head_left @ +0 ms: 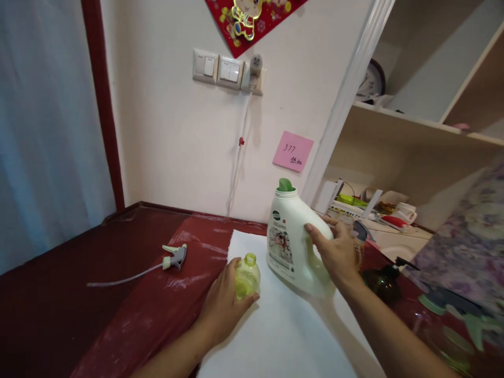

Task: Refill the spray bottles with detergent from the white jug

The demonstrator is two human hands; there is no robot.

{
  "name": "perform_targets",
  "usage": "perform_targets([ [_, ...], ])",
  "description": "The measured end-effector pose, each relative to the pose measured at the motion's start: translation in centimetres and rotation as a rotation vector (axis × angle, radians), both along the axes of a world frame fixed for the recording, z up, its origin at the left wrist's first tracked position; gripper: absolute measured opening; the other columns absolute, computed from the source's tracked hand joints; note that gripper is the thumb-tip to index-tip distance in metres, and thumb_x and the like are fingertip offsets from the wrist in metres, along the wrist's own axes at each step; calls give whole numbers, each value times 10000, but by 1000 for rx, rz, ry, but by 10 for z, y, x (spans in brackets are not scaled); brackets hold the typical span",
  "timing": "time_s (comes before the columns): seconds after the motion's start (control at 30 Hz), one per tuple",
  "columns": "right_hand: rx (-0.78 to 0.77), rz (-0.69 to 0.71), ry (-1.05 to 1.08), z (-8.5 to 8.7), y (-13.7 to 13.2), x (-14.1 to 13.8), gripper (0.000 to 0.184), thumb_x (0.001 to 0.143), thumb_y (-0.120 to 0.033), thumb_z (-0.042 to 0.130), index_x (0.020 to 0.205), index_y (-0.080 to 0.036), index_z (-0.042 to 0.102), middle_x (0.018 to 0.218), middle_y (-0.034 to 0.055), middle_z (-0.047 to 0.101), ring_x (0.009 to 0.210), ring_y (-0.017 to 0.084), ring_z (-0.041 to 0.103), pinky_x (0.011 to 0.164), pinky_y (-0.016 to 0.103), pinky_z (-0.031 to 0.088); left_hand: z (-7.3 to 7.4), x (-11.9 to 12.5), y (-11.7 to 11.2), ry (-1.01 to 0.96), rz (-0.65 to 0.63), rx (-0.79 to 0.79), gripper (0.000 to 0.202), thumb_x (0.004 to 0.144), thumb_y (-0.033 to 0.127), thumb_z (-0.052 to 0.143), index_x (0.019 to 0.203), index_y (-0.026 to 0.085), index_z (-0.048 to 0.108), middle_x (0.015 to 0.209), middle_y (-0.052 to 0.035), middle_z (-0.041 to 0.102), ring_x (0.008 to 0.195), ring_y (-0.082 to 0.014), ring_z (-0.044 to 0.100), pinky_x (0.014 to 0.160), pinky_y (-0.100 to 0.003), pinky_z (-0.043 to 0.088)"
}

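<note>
My left hand [222, 304] grips a small yellow-green bottle [248, 274] with an open neck, standing on a white sheet [271, 336]. My right hand [334, 252] holds the handle side of a large white detergent jug [289, 244] with a green spout, upright on the same sheet just right of the small bottle. A spray-trigger head [173, 258] with its long dip tube lies loose on the dark red table [98, 294], to the left of both hands.
A dark amber bottle [384, 283] stands to the right of my right arm. Shelves [397, 118] at the right hold clutter and a clock. The wall behind carries switches, a plug with a cord [240, 152] and a pink note [293, 151].
</note>
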State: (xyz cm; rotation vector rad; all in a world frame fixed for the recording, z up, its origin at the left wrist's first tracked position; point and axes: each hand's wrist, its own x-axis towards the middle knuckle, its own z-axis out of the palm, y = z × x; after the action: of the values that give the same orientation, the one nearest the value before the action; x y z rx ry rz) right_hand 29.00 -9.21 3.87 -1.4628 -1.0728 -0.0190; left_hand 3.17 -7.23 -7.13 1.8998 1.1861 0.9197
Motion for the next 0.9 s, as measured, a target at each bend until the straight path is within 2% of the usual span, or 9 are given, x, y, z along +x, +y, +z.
perform_targets([
  [0.13, 118, -57, 135, -31, 23, -7, 720, 754, -694, 725, 1190, -134, 601, 1162, 150, 681, 1016, 279, 663, 859, 402, 541, 0, 0, 1, 22, 2, 4, 819, 761, 382, 661, 1481, 133, 358, 1572, -209, 490, 1460, -372, 446, 1220, -534, 320],
  [0.3, 138, -34, 167, -53, 33, -11, 625, 828, -642, 690, 1215, -164, 578, 1218, 148, 669, 1098, 288, 638, 962, 445, 506, -3, -1, 4, 32, 0, 4, 841, 788, 407, 644, 1518, 153, 311, 1612, -198, 452, 1486, -368, 421, 1236, -552, 307],
  [0.4, 119, 9, 119, -58, 28, -5, 591, 867, -586, 659, 1292, -186, 570, 1274, 142, 651, 1150, 299, 613, 1009, 495, 479, -4, -2, 5, 28, 2, 2, 859, 788, 437, 658, 1519, 148, 311, 1610, -209, 452, 1490, -380, 419, 1239, -564, 308],
  [0.47, 123, -3, 78, -58, 20, -5, 593, 866, -539, 673, 1322, -176, 566, 1326, 164, 600, 1238, 330, 549, 1081, 556, 414, -4, -3, 5, 25, 4, 0, 846, 797, 458, 654, 1510, 142, 326, 1599, -218, 463, 1488, -385, 425, 1236, -570, 310],
  [0.6, 193, -30, 34, -64, -3, -34, 534, 934, -470, 611, 1356, -161, 505, 1412, 197, 505, 1380, 343, 422, 1197, 599, 265, -4, -4, 7, 14, 9, 2, 830, 804, 467, 669, 1503, 171, 332, 1589, -207, 478, 1483, -377, 440, 1221, -559, 342],
  [0.67, 178, 73, 15, -74, -13, -61, 470, 947, -426, 607, 1347, -201, 507, 1403, 165, 553, 1368, 313, 471, 1190, 555, 323, -5, -4, 8, -4, -2, 10, 851, 801, 469, 684, 1509, 187, 305, 1613, -200, 444, 1505, -362, 410, 1237, -540, 324],
  [0.73, 109, 208, 18, -88, -17, -88, 487, 907, -380, 671, 1353, -242, 533, 1380, 131, 617, 1318, 307, 555, 1132, 525, 424, -6, -4, 9, -29, -19, 19, 842, 823, 466, 672, 1514, 193, 275, 1629, -202, 412, 1511, -346, 397, 1242, -535, 317],
  [0.83, -125, 514, 153, -106, -15, -115, 720, 800, -317, 765, 1459, -272, 479, 1473, 108, 593, 1352, 313, 559, 1133, 496, 446, -9, -5, 12, -61, -51, 42, 773, 858, 405, 638, 1509, 193, 278, 1600, -206, 439, 1467, -334, 453, 1212, -547, 360],
  [0.9, -210, 645, 213, -114, -12, -120, 755, 760, -305, 784, 1457, -279, 495, 1451, 85, 620, 1305, 304, 600, 1099, 465, 480, -11, -7, 12, -77, -81, 63, 785, 845, 363, 647, 1516, 196, 275, 1589, -205, 451, 1447, -337, 475, 1195, -548, 382],
])
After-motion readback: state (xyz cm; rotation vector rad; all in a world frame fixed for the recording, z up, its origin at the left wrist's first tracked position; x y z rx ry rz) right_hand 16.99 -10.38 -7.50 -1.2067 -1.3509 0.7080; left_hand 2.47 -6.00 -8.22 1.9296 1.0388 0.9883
